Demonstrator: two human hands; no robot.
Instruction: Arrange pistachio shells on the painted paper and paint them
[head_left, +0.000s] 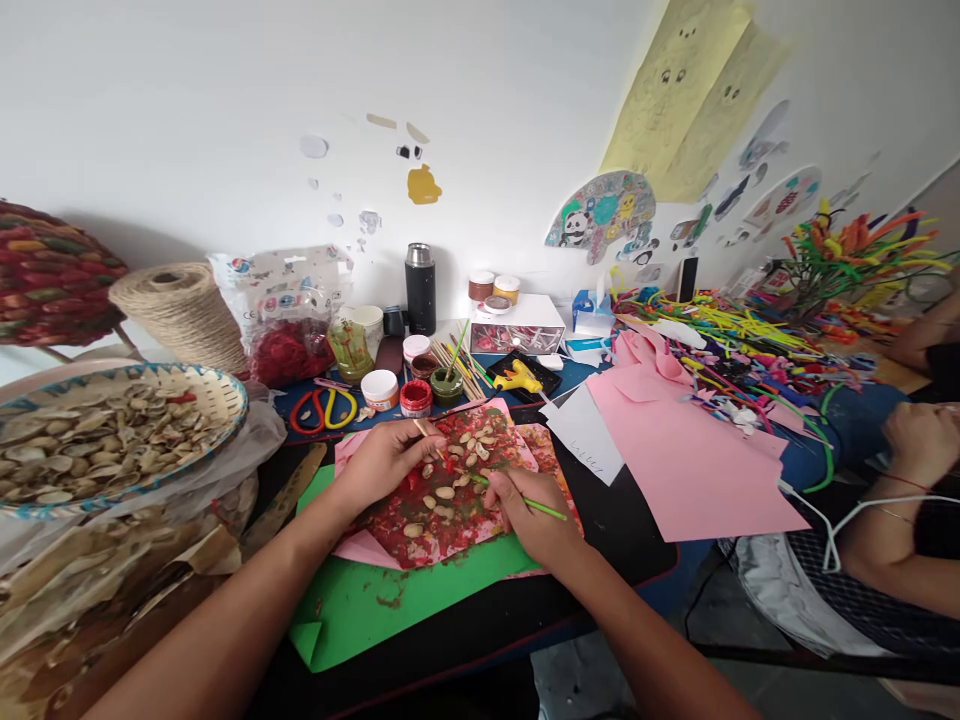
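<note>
My left hand [386,462] is closed on a thin wooden stick [424,428], its fingers pinched near the middle of the paper. A small red-painted piece [449,465] shows at the stick's lower end. In my right hand [538,512] is a paintbrush with a green handle [547,510], its tip pointing left towards the red piece. Whether the tip touches it I cannot tell. Several peanut shells [445,493] lie below on a pink sheet smeared with red and green paint [465,545]. Under that sheet is green paper [352,610].
Behind the paper stand a red paint jar [415,400], a green paint jar [448,388], scissors [324,410] and a yellow glue gun [517,377]. A basket of shells [238,400] is at left. Pink paper [697,470] and pipe cleaners [720,335] lie right, near another person's arm [892,520].
</note>
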